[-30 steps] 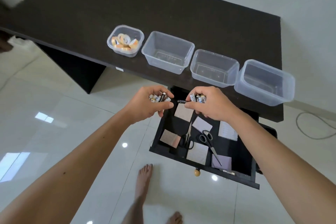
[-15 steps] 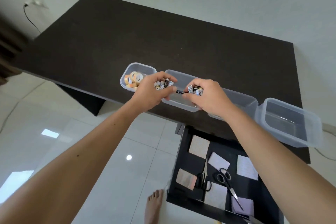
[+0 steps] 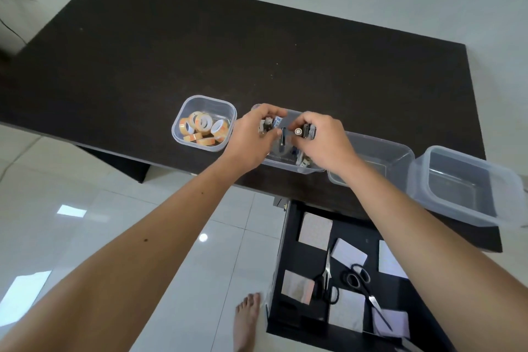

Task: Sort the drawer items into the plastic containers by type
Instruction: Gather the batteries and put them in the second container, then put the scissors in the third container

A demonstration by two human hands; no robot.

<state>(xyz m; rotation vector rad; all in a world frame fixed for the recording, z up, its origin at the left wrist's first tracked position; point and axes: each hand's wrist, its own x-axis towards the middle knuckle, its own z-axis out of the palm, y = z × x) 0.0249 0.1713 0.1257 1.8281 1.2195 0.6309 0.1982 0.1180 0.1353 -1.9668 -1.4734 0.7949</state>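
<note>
Over the second container — your hands hold batteries, a few already lying inside it.
Your left hand and right hand both curl fingers round small bunches of them; tape rolls fill the container just left, two more containers sit right — scissors and paper pads lie in the open drawer below the dark desk.

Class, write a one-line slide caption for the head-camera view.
Both hands, left and right, release batteries into the second container, beside the tape-roll tub.
</note>
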